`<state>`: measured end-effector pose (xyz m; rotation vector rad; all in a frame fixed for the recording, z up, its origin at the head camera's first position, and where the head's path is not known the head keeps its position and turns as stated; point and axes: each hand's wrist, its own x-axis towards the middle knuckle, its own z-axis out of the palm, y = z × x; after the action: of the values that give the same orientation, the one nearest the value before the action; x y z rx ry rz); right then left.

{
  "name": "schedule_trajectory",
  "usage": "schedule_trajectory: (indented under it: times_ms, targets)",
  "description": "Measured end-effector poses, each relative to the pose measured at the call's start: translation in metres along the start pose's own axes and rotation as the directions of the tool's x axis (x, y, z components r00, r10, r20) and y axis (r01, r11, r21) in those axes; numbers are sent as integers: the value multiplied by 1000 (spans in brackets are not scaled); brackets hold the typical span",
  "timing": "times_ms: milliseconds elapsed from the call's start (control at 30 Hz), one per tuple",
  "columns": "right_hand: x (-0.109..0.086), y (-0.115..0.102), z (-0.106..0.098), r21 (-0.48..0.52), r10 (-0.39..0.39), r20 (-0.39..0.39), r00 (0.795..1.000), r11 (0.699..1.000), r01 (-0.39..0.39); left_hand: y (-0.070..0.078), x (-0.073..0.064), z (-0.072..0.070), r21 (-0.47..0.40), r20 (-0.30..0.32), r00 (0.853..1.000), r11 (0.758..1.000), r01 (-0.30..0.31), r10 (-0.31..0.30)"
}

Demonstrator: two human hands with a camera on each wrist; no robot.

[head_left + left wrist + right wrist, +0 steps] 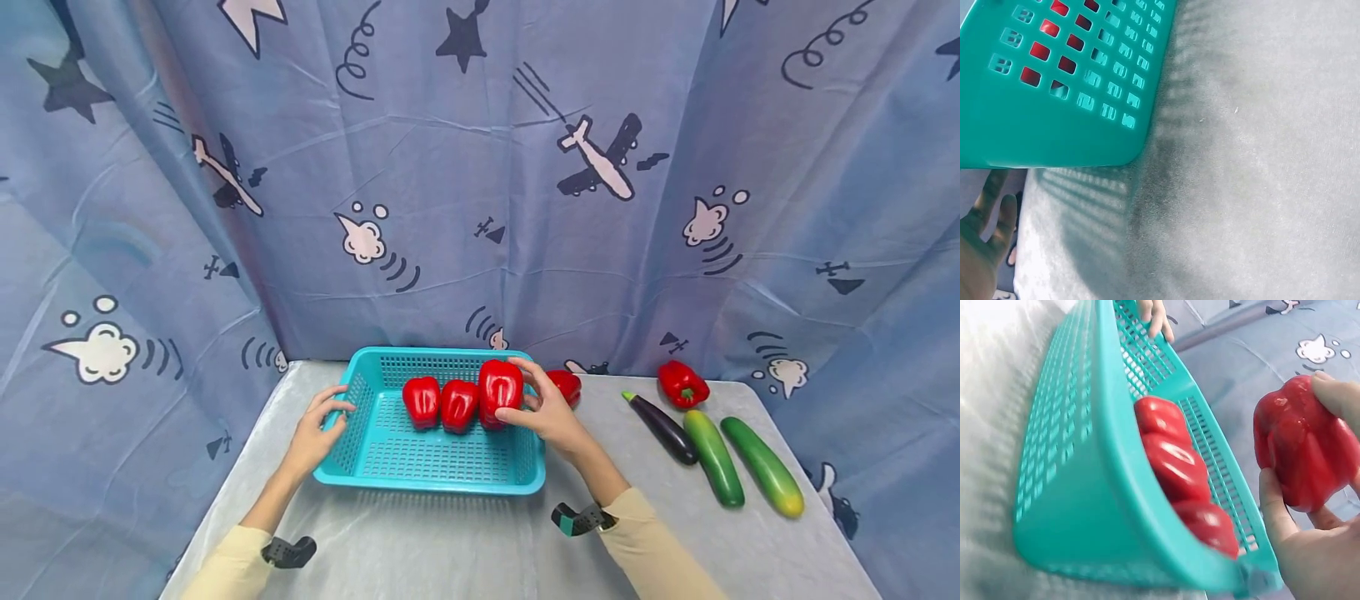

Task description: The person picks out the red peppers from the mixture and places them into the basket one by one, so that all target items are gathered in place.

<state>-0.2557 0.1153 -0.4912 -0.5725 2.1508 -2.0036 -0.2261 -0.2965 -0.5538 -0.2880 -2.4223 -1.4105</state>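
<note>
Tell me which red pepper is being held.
The pepper gripped by the right hand; the other peppers lie unheld in the basket or on the table.

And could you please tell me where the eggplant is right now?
In the head view, the eggplant lies on the right side of the table, immediately left of two green zucchini, with a red pepper just behind it.
</note>
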Motion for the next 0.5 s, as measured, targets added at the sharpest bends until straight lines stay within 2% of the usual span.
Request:
schedule_trajectory:
  times_ms: [133,367,500]
  targets:
    - [7,1,13,-4,11,8,1000,1000,-11,7,-1,1,-7,-10,1000,1000,8,-8]
    - [15,1,35,78,67,28,997,995,-69,41,-4,-2,-22,-13,1000,1000,2,-2]
    - [19,1,48,117,76,65,995,990,-83,51,-5,-5,3,-1,1000,1000,4,-4]
